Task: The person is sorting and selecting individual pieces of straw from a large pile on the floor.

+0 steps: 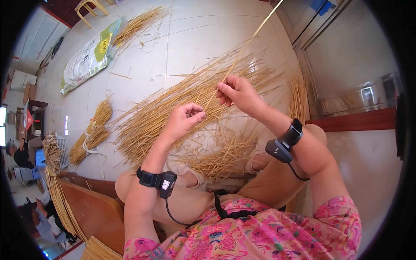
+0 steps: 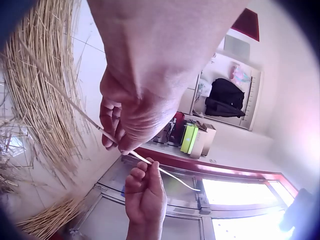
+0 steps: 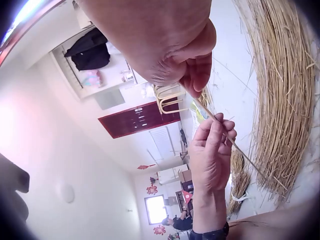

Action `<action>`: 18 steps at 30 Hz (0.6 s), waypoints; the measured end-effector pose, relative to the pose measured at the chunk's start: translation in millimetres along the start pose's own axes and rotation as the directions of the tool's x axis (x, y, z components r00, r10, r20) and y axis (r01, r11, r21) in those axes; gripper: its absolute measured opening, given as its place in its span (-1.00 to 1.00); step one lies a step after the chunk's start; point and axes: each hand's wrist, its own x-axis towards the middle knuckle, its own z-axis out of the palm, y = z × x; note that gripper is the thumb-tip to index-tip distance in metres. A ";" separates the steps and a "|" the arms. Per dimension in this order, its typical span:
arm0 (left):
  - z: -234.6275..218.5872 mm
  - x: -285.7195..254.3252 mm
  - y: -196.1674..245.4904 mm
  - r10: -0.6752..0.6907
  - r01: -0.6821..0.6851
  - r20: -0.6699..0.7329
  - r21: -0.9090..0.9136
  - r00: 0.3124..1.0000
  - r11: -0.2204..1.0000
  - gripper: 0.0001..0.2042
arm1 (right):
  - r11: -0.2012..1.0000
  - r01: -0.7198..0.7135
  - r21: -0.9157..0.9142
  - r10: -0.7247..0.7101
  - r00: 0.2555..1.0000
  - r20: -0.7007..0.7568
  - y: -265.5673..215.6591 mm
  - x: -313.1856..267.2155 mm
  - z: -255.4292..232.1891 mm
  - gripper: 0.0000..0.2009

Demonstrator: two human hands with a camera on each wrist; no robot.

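Note:
A long, thin stalk of straw [image 1: 249,41] runs slantwise between both hands, its far end reaching up past the top of the head view. My left hand [image 1: 185,120] pinches it between thumb and fingertips. Slightly farther out, my right hand [image 1: 237,93] also pinches the stalk with curled fingers. The left wrist view shows the pale end of the stalk [image 2: 182,182] curving beyond the right hand. Under both hands, a wide pile of loose straw [image 1: 160,112] spreads over the floor.
A tied straw bundle [image 1: 92,130] lies left of the pile. Beyond it is a printed plastic sack [image 1: 89,58] with more straw [image 1: 138,26] beside it. A wooden board [image 1: 89,212] stands at the person's left. Glass doors [image 1: 351,56] border the right side. Other people sit at far left.

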 end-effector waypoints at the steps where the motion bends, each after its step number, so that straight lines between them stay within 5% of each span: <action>1: -0.4 0.2 -0.9 0.002 -0.002 0.000 0.019 1.000 1.000 -0.86 | 0.999 -0.003 0.032 0.003 1.000 -0.009 0.4 -0.6 0.0 -0.81; 6: 1.4 4.4 0.6 0.008 -0.005 -0.049 0.058 0.999 0.998 -0.85 | 0.986 -0.033 0.166 0.041 0.998 -0.047 -1.9 -2.8 4.1 -0.80; 13: 5.4 2.8 1.1 -0.010 0.010 -0.088 -0.005 0.996 1.000 -0.84 | 0.992 -0.019 0.127 0.022 0.999 -0.027 2.2 -3.8 8.3 -0.81; 18: 9.9 -0.4 8.6 0.163 -0.100 -0.152 0.357 0.975 0.929 -0.92 | 0.999 0.020 0.030 -0.020 1.000 0.000 -5.0 -10.6 14.3 -0.81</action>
